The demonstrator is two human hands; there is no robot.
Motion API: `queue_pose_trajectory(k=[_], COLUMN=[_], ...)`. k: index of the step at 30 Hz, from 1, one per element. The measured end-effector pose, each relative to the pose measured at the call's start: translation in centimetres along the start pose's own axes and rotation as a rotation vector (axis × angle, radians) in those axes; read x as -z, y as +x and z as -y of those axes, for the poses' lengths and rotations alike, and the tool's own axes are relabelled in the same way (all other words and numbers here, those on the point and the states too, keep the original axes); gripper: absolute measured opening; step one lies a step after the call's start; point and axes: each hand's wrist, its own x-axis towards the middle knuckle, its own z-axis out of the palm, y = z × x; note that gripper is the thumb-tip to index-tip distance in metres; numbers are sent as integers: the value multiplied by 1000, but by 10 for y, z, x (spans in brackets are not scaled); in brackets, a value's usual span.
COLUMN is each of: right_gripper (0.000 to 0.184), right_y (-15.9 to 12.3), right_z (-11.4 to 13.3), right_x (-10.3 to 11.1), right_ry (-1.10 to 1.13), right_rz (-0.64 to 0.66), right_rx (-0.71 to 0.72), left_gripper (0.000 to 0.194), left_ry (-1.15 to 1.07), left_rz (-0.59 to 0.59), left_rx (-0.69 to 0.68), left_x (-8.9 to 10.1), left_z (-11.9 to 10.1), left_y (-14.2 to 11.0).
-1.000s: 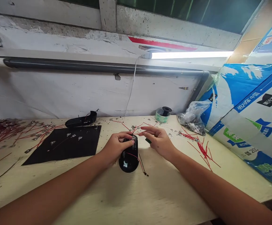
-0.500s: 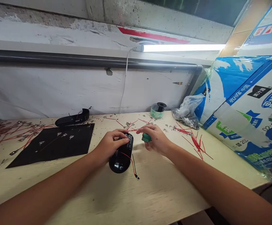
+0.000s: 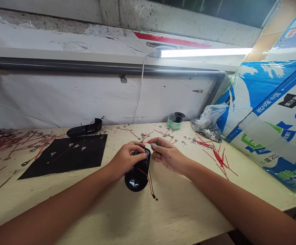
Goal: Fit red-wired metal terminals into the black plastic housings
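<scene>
- Two hands work at a black plastic case: the left hand [image 3: 126, 159] curls its fingers over the far end, while the right hand [image 3: 168, 156] pinches a small green part [image 3: 154, 144] between thumb and fingertips.
- Red and black wires [image 3: 145, 175] trail from the case; a second black case [image 3: 84, 130] sits at the back, and loose red leads [image 3: 220, 161] remain scattered.
- The case [image 3: 137, 180] lies on a pale workbench [image 3: 188, 207], its long axis running away from the person, far end leaning right.
</scene>
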Motion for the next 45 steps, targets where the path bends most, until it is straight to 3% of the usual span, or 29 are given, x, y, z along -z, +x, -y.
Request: queue_pose_trajectory(k=[6, 11, 17, 23, 29, 35, 42, 45], right_gripper=[43, 34, 39, 37, 42, 44, 43, 41], right_y=[1, 4, -1, -4, -4, 1, -1, -3], right_z=[-2, -3, -1, 3, 3, -4, -2, 2], right_x=[1, 6, 3, -5, -6, 1, -6, -6], right_ry=[-54, -234, -469, -610, -620, -485, -494, -516], right_rz=[5, 7, 35, -26, 3, -10, 12, 35], right_rx=[44, 86, 96, 157, 179, 128, 187, 135], left_gripper=[15, 13, 14, 12, 11, 11, 11, 10], left_ry=[7, 11, -43, -45, -41, -32, -22, -22], left_rz=[57, 78, 75, 59, 68, 60, 103, 89], left_rx=[-48, -59, -58, -61, -75, -60, -54, -55], left_x=[-1, -2, -3, -3, -3, -3, -2, -2], left_z=[-4, -4, -4, -2, -1, -3, -4, -2], left_y=[-3, -2, -1, -2, -1, 0, 0, 0])
